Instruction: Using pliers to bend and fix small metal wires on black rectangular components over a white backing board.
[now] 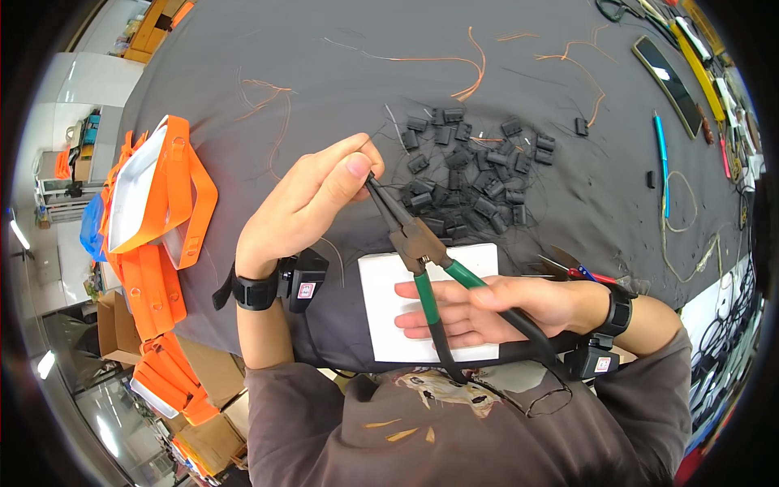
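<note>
Long-nosed pliers (416, 243) with green and black handles slant across the middle, jaws toward the upper left. My right hand (495, 312) holds them by the handles, thumb over one and fingers stretched out behind the other; the handles are spread apart. At the jaw tips my left hand (316, 191) is closed in a pinch. What its fingertips grip is too small and too covered to make out. Beneath the pliers and my right hand lies a white rectangular block or pad (385, 316). Beyond it is a heap of small black cylindrical parts (487, 183) with thin dark wires.
Dark cloth (324, 89) covers the table, with loose copper-coloured wire strands (479, 73) on it. Orange straps and a frame (195, 195) hang at the left edge. Along the right lie a phone (667, 85), a blue pen-like tool (661, 158) and several hand tools.
</note>
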Motion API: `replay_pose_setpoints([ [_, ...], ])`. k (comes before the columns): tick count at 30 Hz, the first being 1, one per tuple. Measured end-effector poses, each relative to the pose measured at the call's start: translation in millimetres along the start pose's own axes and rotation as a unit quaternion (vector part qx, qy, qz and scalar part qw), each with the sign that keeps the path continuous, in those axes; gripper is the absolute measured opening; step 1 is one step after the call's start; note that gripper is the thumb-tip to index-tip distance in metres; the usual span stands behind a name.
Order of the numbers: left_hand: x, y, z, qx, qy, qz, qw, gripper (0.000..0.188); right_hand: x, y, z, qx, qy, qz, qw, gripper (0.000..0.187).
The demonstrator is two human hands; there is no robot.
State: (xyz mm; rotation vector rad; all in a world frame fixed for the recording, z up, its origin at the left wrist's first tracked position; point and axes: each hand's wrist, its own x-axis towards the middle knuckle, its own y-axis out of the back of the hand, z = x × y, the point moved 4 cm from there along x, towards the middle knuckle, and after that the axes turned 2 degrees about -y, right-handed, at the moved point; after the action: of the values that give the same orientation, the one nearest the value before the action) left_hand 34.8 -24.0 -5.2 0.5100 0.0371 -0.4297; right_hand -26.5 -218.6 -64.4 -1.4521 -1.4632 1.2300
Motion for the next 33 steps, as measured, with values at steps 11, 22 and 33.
replay_pose_setpoints([
  [11, 1.1, 4.2, 6.9, -0.045, 0.05, -0.058, 0.996, 0.037, 4.3, -7.5, 3.1, -0.105, 0.073, 0.03, 0.991, 0.035],
  [22, 5.2, -1.6, 5.0, -0.039, -0.077, -0.024, 0.996, 0.033, 5.4, -2.6, 15.0, -0.129, 0.104, 0.025, 0.986, 0.03],
  [33, -2.6, -29.1, -10.3, -0.473, 0.093, 0.115, 0.869, 0.031, 2.6, 2.8, 5.0, -0.11, 0.082, 0.023, 0.99, 0.036],
])
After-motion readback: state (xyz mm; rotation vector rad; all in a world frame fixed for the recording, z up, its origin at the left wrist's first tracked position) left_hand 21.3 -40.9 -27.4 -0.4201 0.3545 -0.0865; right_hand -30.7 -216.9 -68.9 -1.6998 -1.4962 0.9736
